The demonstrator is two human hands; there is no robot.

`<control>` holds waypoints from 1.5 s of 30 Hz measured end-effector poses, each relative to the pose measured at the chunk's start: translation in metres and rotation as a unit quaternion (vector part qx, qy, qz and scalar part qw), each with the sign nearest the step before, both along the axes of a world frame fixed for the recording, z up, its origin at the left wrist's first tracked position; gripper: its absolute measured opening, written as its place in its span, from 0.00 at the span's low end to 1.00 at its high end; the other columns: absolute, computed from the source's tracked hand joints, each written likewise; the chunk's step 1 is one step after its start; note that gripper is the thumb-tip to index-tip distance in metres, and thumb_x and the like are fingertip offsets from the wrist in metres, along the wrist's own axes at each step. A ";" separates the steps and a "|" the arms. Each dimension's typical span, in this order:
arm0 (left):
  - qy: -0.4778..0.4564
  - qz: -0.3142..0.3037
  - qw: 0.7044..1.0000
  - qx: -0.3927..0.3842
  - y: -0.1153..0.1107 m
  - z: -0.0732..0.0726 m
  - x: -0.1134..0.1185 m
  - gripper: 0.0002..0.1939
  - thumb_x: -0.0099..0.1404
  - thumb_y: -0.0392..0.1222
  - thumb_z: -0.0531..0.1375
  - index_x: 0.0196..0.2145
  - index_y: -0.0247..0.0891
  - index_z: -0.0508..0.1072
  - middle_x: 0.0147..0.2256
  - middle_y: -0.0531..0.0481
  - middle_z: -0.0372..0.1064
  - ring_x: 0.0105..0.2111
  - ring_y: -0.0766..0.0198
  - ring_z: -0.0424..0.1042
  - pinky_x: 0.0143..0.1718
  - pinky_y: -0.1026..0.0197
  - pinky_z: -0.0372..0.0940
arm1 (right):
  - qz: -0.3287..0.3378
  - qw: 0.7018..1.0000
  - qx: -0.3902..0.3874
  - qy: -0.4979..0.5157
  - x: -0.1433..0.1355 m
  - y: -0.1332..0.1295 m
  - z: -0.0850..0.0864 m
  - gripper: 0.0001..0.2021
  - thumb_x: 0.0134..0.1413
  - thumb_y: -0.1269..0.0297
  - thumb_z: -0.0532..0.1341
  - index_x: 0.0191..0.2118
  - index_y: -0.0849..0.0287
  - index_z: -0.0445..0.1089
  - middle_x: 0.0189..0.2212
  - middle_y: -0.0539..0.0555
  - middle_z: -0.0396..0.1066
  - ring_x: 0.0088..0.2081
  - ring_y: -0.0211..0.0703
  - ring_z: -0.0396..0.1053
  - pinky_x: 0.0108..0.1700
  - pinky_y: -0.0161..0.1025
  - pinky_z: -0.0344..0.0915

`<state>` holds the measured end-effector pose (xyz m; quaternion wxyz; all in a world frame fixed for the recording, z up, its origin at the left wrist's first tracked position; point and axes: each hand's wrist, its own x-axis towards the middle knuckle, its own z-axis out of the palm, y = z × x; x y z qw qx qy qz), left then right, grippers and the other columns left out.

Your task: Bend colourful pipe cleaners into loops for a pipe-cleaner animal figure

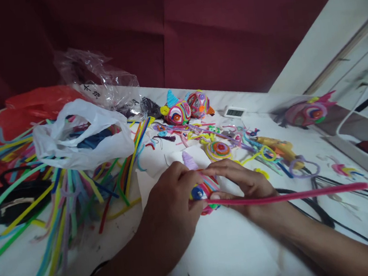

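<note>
Between my two hands is a small round fish-like figure (210, 187) covered in coloured pipe cleaner coils. It has a blue eye and a pointed lilac fin (189, 160) on top. My left hand (173, 201) is closed around its left side, thumb and fingers pressed near the eye. From the right, my right hand (247, 181) grips it, the thumb along its lower front. A long pink pipe cleaner (297, 195) sticks out from the figure to the right, passing in front of my right wrist. My fingers hide much of the figure.
Left stands a bunch of pipe cleaners (56, 223) with a white plastic bag (83, 156) and red bag (43, 98). Behind lie finished figures (179, 112), a coiled disc (218, 150) and scraps. A yellow glue gun (276, 146) and black cables (315, 211) lie right.
</note>
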<state>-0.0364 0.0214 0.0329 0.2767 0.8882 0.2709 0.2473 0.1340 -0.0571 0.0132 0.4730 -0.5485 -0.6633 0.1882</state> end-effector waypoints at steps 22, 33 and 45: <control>0.049 0.009 0.998 0.035 0.003 0.007 0.004 0.11 0.51 0.28 0.59 0.33 0.39 0.68 0.36 0.52 0.62 0.37 0.63 0.65 0.38 0.60 0.61 | 0.022 1.000 -0.013 0.015 0.006 -0.002 0.007 0.19 0.48 0.69 0.64 0.48 0.54 0.68 0.45 0.57 0.69 0.49 0.47 0.66 0.50 0.47 0.63; 0.050 0.006 0.998 0.041 0.003 0.006 0.005 0.10 0.51 0.29 0.58 0.31 0.39 0.68 0.35 0.52 0.62 0.35 0.63 0.64 0.35 0.61 0.60 | -0.032 0.999 -0.002 -0.021 -0.008 -0.017 0.012 0.06 0.46 0.70 0.65 0.32 0.56 0.68 0.42 0.56 0.67 0.47 0.49 0.65 0.48 0.46 0.64; 0.067 0.007 0.997 0.038 0.002 0.009 0.006 0.08 0.53 0.30 0.56 0.31 0.39 0.69 0.35 0.51 0.61 0.36 0.62 0.64 0.36 0.60 0.60 | -0.067 0.992 0.062 -0.083 -0.016 -0.019 0.005 0.05 0.49 0.72 0.62 0.32 0.55 0.70 0.42 0.56 0.65 0.45 0.47 0.66 0.46 0.44 0.63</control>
